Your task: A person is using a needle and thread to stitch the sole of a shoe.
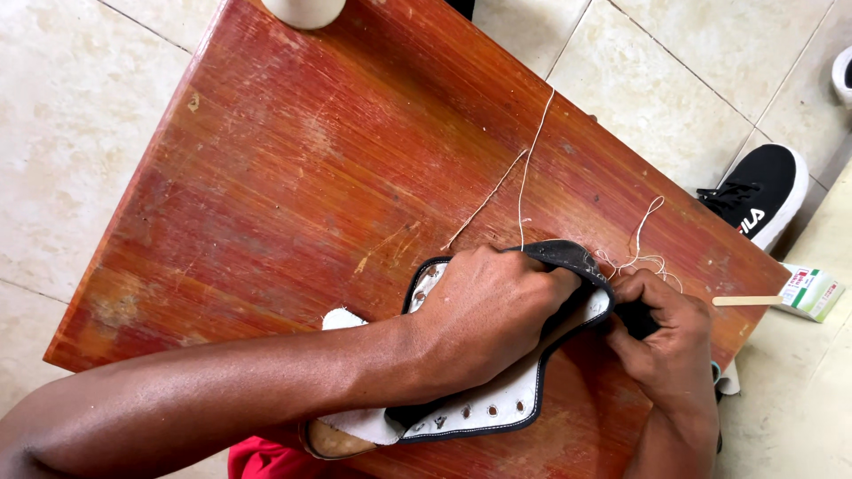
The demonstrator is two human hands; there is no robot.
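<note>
A black and white shoe upper [497,404] with eyelet holes lies on a worn red-brown wooden table [311,168]. My left hand [488,315] presses down on it and grips its black heel edge. My right hand [661,341] pinches the same black edge from the right, fingers closed on a small dark object I cannot make out. Off-white thread [525,173] runs from the shoe upper across the table toward the far edge. A loose tangle of thread [643,257] lies beside my right hand.
A pale round object [302,11] stands at the table's far edge. On the tiled floor to the right are a black sneaker [763,191], a small green and white box [809,293] and a wooden stick [745,301]. Red cloth [266,461] shows below the table's near edge.
</note>
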